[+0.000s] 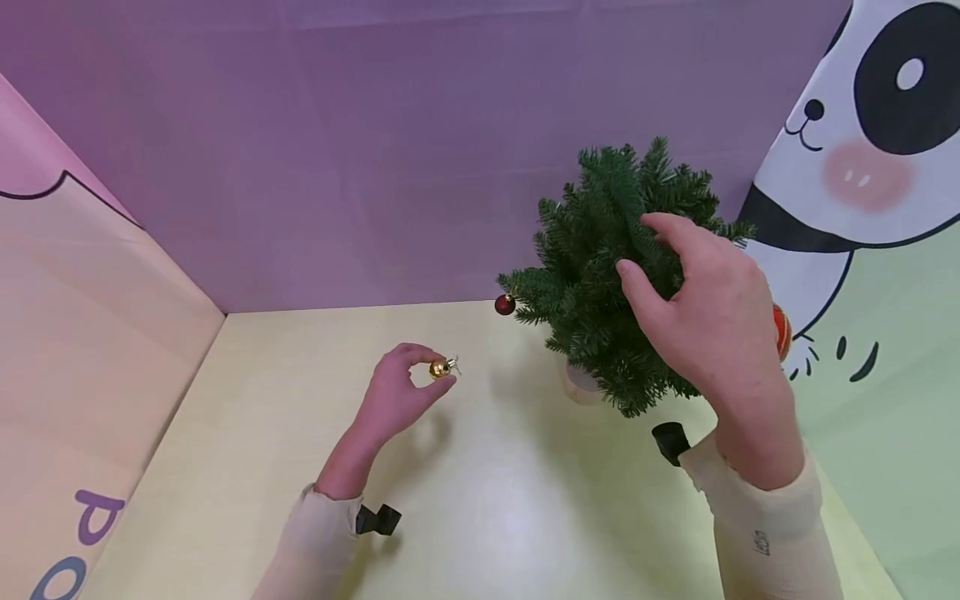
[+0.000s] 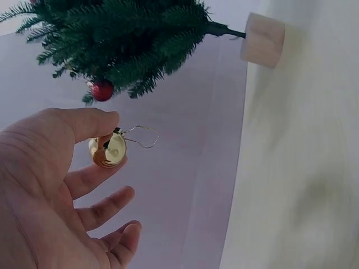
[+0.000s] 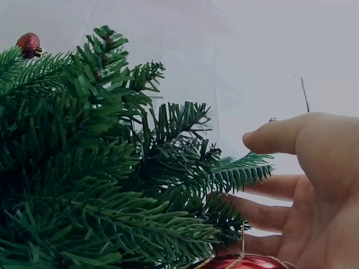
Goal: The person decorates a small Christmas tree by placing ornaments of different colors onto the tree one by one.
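Between thumb and fingertips my left hand [image 1: 397,392] pinches a small gold Christmas bauble [image 1: 439,369]. A thin wire loop sticks out of the bauble's cap, plain in the left wrist view, where the gold bauble [image 2: 108,150] looks shiny. My right hand [image 1: 712,308] is at the right side of a small artificial Christmas tree [image 1: 600,250], its thumb and fingers spread apart around the branch tips. In the right wrist view several fingers pass behind a branch [image 3: 241,171], and nothing is gripped. A red bauble [image 2: 101,90] hangs low on the tree's left side.
The tree stands on a round wooden base [image 2: 263,40] on the pale table [image 1: 465,500]. A larger red bauble with gold lines [image 1: 782,332] hangs at its right, partly behind my hand. A purple backdrop [image 1: 375,167] rises behind; a panda-print cloth [image 1: 862,192] is at the right.
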{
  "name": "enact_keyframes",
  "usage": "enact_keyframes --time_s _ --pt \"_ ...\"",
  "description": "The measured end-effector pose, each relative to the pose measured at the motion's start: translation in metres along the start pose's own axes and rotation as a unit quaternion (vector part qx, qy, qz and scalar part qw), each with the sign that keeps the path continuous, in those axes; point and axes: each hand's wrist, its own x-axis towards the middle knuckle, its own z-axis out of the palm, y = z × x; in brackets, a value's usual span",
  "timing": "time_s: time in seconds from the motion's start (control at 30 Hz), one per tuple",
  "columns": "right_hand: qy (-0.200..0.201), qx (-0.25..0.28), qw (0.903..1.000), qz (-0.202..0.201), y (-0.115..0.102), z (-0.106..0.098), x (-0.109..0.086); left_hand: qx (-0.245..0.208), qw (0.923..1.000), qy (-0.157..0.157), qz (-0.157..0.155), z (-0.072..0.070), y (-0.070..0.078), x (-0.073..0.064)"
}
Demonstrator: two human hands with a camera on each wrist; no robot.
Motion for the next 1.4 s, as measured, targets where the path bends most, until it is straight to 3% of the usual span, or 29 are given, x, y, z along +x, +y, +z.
enact_keyframes --time_s 0.2,0.47,0.6,0.73,0.9,1.4 --pt "0.000 0.002 1.0000 0.000 -0.001 -0.002 -0.003 -0.032 0.9994 -0.009 -0.012 0.001 0.014 -0.008" --pt "0.031 0.013 0.9994 0.010 0.000 -0.004 -0.006 -0.054 0.9985 -0.005 0.000 0.000 0.029 -0.010" --pt "0.096 -0.010 0.9953 0.000 -0.002 -0.002 -0.014 -0.058 0.9983 -0.002 0.006 0.002 0.035 -0.010" --pt "0.171 -0.018 0.9848 -0.027 -0.006 0.005 -0.028 -0.058 0.9983 0.000 0.008 0.004 0.040 -0.011" --pt "0.217 -0.002 0.9749 -0.049 -0.012 0.012 -0.042 -0.063 0.9978 0.002 0.020 0.006 0.047 -0.010" --pt "0.182 0.016 0.9794 -0.086 -0.013 0.030 -0.069 -0.077 0.9959 0.008 0.047 0.006 0.075 -0.015"
